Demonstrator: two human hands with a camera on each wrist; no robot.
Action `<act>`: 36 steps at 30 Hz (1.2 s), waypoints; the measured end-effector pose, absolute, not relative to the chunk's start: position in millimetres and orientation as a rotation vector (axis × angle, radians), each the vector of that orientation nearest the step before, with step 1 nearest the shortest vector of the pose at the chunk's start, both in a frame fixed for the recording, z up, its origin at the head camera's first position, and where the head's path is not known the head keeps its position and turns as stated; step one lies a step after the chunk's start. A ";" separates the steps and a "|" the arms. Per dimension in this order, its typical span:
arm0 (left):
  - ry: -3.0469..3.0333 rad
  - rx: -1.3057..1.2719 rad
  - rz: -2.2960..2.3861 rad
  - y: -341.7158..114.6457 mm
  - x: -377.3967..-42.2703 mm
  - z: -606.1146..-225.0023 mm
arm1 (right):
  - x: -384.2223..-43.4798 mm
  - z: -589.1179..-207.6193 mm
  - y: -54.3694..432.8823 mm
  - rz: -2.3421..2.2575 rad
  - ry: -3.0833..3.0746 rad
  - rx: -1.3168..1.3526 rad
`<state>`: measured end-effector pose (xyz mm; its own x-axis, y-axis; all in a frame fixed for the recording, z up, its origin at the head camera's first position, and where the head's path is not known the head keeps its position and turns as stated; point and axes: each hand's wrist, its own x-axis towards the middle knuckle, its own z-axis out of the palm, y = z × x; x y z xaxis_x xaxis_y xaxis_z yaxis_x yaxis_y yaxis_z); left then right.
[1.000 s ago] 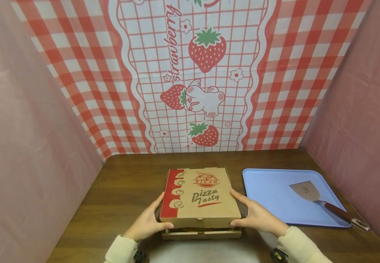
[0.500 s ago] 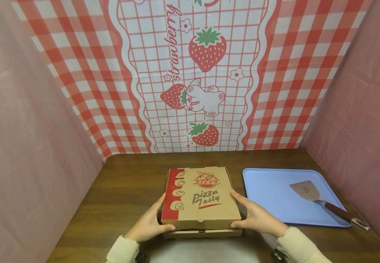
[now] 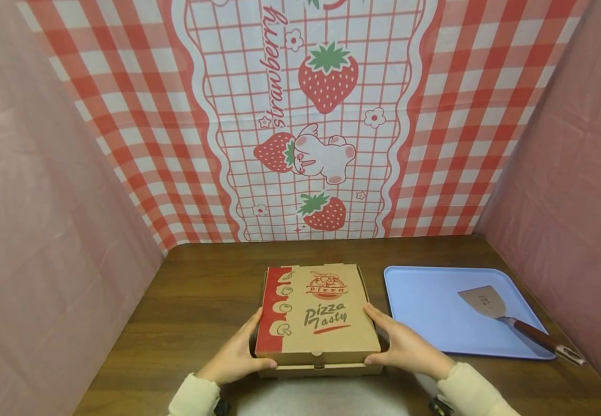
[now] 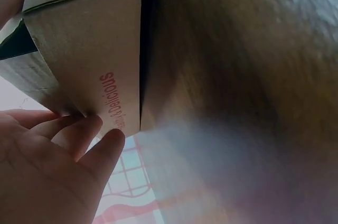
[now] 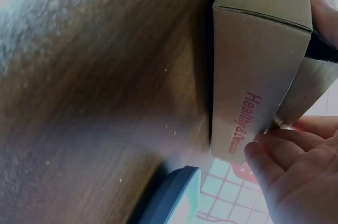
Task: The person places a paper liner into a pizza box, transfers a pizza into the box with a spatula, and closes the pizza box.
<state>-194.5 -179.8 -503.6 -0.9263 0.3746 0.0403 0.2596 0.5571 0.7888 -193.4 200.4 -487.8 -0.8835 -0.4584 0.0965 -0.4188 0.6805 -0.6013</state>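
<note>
A cardboard pizza box [image 3: 318, 315] with red and brown print sits on the table in front of me. Its lid is lowered almost onto the base, leaving a thin gap along the front. My left hand [image 3: 235, 352] grips the lid at its front left corner, thumb at the front edge and fingers along the side. Mirroring it, my right hand [image 3: 407, 346] grips the front right corner. Both wrist views show fingertips against the box's side walls [image 4: 87, 44], with a dark gap under the lid's side flap [image 5: 311, 84]. The inside is hidden.
To the right lies a blue tray [image 3: 420, 312]. On it rests a spatula [image 3: 488, 303] with a metal blade, its brown handle reaching over the tray's near right corner. A checked strawberry cloth [image 3: 326, 150] hangs behind the wooden table [image 3: 175, 323].
Both hands have brought the lid's front edge down, narrowing the front gap and covering the contents that showed there. Tray and spatula have stayed put.
</note>
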 end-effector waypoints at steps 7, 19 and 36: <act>2.660 0.545 1.289 -180.0 -195.5 -502.9 | -193.0 -489.0 199.6 -0.989 2.825 -0.735; 2.674 0.541 1.253 -178.7 -195.3 -499.4 | -191.2 -490.2 198.7 -0.964 2.844 -0.700; 2.699 0.567 1.148 -179.2 -195.5 -498.5 | -188.3 -492.0 198.7 -0.909 2.862 -0.755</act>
